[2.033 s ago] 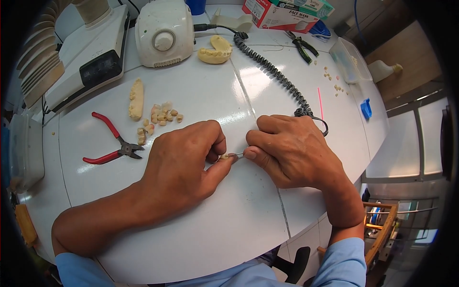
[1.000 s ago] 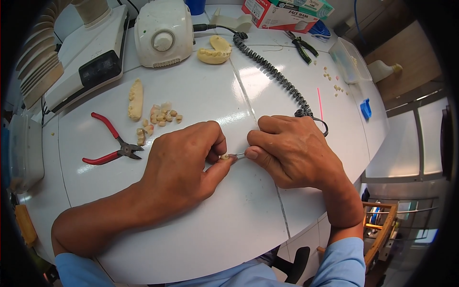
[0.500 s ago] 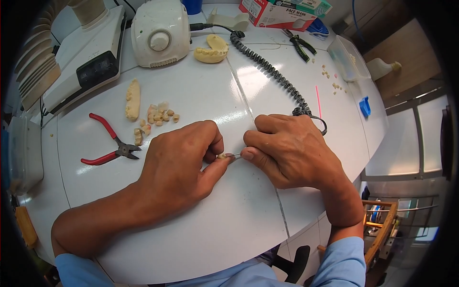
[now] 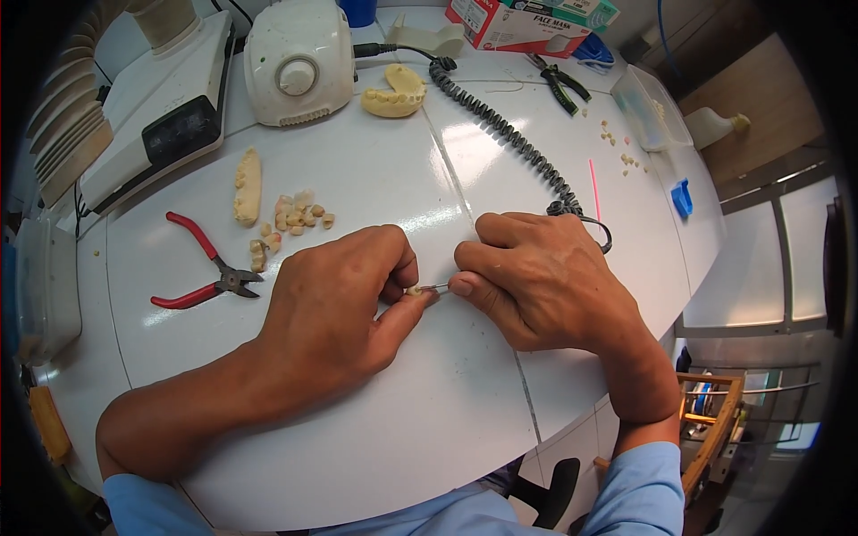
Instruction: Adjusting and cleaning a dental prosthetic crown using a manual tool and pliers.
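Observation:
My left hand (image 4: pixel 344 299) pinches a small cream-coloured tooth-like piece (image 4: pixel 414 291) between thumb and forefinger. Facing it, my right hand (image 4: pixel 545 281) is closed round a rotary handpiece whose body the fingers hide. Its thin metal bur (image 4: pixel 435 287) sticks out past the right thumb and reaches the tooth piece; whether it touches is too small to tell. A black coiled cord (image 4: pixel 509 134) runs from the white control unit (image 4: pixel 299 67) to beneath my right hand. Left of my left hand lie several loose dental crowns (image 4: pixel 295 214) and a cream strip of teeth (image 4: pixel 248 188).
Red-handled cutting pliers (image 4: pixel 219 268) lie open left of my left hand. A horseshoe-shaped dental model (image 4: pixel 396 94) sits beyond. Black pliers (image 4: pixel 560 85), a mask box (image 4: pixel 518 27), a clear tub (image 4: pixel 652 112), a pink stick (image 4: pixel 594 192) and a white machine (image 4: pixel 165 125) surround the work area.
Both hands stay almost in place. The bur's shaft between them looks slightly thicker and brighter than before; the tooth piece remains in my left fingers.

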`<state>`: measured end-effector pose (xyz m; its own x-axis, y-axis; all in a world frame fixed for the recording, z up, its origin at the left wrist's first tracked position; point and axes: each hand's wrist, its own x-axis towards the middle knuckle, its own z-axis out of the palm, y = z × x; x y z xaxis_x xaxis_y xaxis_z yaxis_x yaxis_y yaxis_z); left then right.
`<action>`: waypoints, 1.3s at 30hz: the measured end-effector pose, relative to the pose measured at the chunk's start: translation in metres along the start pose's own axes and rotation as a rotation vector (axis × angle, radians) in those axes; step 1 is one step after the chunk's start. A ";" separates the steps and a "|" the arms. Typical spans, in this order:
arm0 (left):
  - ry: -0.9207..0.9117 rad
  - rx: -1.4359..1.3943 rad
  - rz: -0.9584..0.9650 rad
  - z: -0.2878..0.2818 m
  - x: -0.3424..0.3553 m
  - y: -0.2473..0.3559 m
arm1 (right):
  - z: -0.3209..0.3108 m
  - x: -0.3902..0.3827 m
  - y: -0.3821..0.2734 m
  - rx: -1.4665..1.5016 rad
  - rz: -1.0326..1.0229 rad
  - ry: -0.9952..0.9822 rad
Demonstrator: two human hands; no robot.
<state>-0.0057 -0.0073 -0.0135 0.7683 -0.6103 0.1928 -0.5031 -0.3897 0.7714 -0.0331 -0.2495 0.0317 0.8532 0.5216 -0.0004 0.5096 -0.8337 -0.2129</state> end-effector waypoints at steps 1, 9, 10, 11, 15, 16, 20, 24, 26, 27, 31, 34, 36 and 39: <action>0.003 -0.005 0.007 -0.002 0.001 -0.001 | 0.000 0.002 0.000 -0.005 -0.005 0.005; -0.012 -0.012 -0.024 -0.003 -0.001 0.002 | -0.003 0.001 0.002 0.014 0.009 -0.006; -0.024 -0.019 -0.049 -0.003 -0.001 0.002 | -0.003 0.001 0.002 0.016 0.016 -0.014; -0.011 -0.009 -0.029 -0.002 -0.001 0.002 | -0.003 0.000 0.002 0.002 0.037 -0.041; -0.017 0.017 0.001 -0.002 -0.002 0.001 | -0.001 -0.001 0.002 0.006 0.024 -0.030; -0.033 0.015 -0.015 -0.002 -0.002 0.001 | 0.000 -0.001 0.001 0.008 0.018 -0.015; -0.009 0.016 -0.001 -0.001 -0.002 0.003 | 0.004 -0.001 0.001 -0.001 0.008 0.010; -0.011 0.007 -0.011 -0.002 -0.002 0.001 | 0.002 -0.001 0.000 0.005 0.012 0.001; -0.009 0.006 -0.009 -0.001 -0.002 0.001 | 0.002 -0.001 0.000 -0.009 0.034 -0.023; -0.006 0.009 -0.002 -0.001 -0.002 0.000 | 0.002 -0.001 0.000 0.004 0.026 -0.012; -0.001 0.023 0.012 -0.001 -0.002 0.000 | 0.002 -0.001 -0.001 0.002 0.007 -0.002; -0.006 0.012 0.006 0.000 -0.002 0.000 | 0.001 -0.001 0.000 -0.005 0.002 -0.004; -0.009 0.012 0.008 -0.001 -0.002 0.000 | 0.001 -0.001 -0.001 -0.009 -0.008 -0.009; -0.009 0.010 0.015 0.000 -0.002 0.000 | 0.001 -0.002 -0.002 -0.002 0.020 -0.004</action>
<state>-0.0075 -0.0058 -0.0141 0.7574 -0.6220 0.1986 -0.5183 -0.3878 0.7622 -0.0362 -0.2489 0.0309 0.8629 0.5053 -0.0088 0.4923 -0.8444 -0.2112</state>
